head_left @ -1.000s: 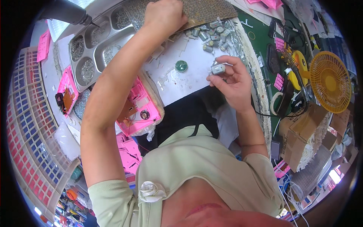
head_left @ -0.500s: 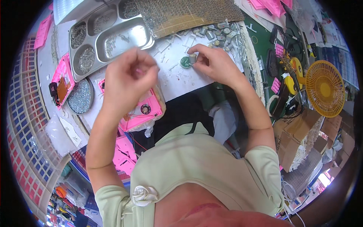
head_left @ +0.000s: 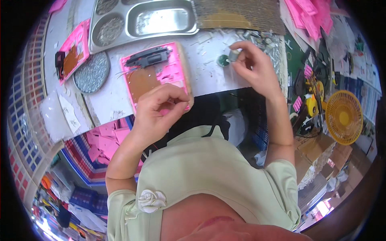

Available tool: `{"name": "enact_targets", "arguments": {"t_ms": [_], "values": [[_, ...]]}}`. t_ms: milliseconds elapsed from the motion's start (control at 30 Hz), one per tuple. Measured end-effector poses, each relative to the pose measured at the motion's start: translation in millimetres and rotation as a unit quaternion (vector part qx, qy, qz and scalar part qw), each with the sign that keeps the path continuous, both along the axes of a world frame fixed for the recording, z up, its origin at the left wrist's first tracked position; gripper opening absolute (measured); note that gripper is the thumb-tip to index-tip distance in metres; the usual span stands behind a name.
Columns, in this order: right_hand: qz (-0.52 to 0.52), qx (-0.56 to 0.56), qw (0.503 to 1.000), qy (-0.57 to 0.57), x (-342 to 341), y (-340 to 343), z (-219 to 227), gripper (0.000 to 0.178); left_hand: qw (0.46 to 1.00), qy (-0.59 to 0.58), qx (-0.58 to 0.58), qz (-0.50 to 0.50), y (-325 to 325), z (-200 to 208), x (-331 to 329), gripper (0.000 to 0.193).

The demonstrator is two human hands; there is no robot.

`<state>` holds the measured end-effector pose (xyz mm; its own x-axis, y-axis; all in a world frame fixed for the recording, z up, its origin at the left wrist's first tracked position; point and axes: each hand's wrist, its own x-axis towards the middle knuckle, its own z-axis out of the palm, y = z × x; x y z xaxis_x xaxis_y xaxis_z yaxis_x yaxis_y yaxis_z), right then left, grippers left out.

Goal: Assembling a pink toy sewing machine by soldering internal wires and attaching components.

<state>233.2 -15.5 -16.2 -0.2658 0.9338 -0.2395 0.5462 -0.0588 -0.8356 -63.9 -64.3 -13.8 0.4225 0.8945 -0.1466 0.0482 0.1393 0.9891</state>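
Observation:
My right hand pinches a small grey metal cylinder between thumb and fingertips, beside a round green piece on the white table. My left hand is over the near edge of a pink plastic casing, thumb and forefinger curled together. Whatever those fingers hold, if anything, is too small to make out. Inside the casing are a dark grey mechanism and a brown panel. Several loose metal cylinders lie behind my right hand.
A steel compartment tray with small metal parts stands at the back left. Next to it are a round dish of tiny parts and another pink casing. Brown corrugated board covers the back. A yellow fan stands at the right.
My left hand has come down from near the tray to the near edge of the pink casing. That casing now shows more fully. The view has shifted; my right hand still pinches the cylinder.

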Motion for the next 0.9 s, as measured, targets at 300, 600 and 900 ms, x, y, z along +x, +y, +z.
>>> {"name": "enact_targets", "arguments": {"t_ms": [300,600,900], "values": [[-0.037,-0.266,0.873,0.408,-78,-48,-6,0.046,0.991,0.079,0.095,0.046,-14,-7,-3,0.029],[-0.011,-0.217,0.919,0.327,-85,-44,-4,0.048,0.994,0.031,0.084,0.068,-17,-12,-5,0.029],[0.002,-0.035,0.975,0.218,-93,-42,10,0.05,0.917,0.118,0.379,0.037,-7,-20,-16,0.035]]}}
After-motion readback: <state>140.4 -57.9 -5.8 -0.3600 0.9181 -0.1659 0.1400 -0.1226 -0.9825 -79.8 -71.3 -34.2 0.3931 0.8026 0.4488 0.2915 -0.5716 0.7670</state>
